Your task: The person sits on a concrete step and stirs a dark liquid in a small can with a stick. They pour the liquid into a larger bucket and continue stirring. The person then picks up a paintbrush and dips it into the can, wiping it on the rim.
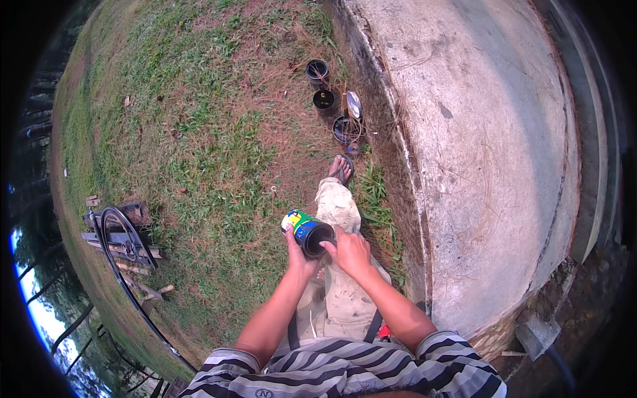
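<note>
In front of my lap, both hands hold a cylindrical can (pixel 303 229) with a blue, green, yellow and white label. It lies tilted, its dark mouth turned toward me and to the right. My left hand (pixel 298 254) closes round the can's left side and underside. At the rim on the right, my right hand (pixel 352 252) grips the can, thumb by the mouth and the other fingers mostly hidden. What is inside the can is too dark to make out.
Ahead, along a raised concrete slab (pixel 478 166), stand several dark containers, among them a black pot (pixel 324 99) and a can with a raised lid (pixel 353 105). Grass (pixel 199 152) covers the ground. To the left lie a black hose (pixel 118 272) and some planks (pixel 123 249).
</note>
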`<state>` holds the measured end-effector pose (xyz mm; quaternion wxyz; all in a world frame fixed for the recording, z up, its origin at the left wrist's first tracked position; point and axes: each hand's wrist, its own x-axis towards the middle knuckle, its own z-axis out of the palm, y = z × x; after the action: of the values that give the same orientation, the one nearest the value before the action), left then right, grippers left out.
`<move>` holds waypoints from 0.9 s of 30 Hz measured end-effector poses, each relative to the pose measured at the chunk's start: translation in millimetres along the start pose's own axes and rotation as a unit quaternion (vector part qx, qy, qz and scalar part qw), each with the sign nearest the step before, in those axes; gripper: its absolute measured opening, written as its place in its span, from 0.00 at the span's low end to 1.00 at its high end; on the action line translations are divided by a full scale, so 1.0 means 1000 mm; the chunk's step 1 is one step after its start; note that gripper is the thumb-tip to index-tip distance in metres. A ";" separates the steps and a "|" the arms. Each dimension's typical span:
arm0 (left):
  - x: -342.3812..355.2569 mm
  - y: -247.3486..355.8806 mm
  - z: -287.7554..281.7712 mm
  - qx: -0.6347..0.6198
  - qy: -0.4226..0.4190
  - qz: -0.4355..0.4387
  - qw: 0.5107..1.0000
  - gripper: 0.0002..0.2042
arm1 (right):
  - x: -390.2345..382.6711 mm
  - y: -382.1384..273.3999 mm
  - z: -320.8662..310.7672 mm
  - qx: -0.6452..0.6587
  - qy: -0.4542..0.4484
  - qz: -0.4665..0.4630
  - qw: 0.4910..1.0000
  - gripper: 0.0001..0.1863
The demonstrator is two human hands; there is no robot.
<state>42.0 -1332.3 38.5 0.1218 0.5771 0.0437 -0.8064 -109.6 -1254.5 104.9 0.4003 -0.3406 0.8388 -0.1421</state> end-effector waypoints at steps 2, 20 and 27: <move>0.065 0.036 0.030 0.033 0.071 0.028 0.997 0.43 | 0.058 0.003 0.004 0.008 -0.035 0.020 0.999 0.21; 0.517 0.380 0.157 0.330 0.150 -0.094 0.927 0.36 | 0.347 0.045 0.021 0.212 0.076 0.286 0.932 0.17; 0.460 0.383 0.156 0.734 0.182 0.366 0.542 0.28 | 0.337 0.002 0.122 0.344 0.119 0.387 0.847 0.21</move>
<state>-146.9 -1802.9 -316.5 -0.0704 0.5653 -0.7573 -0.3193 -167.5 -1480.0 -168.3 0.4113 0.1902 0.8414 -0.2945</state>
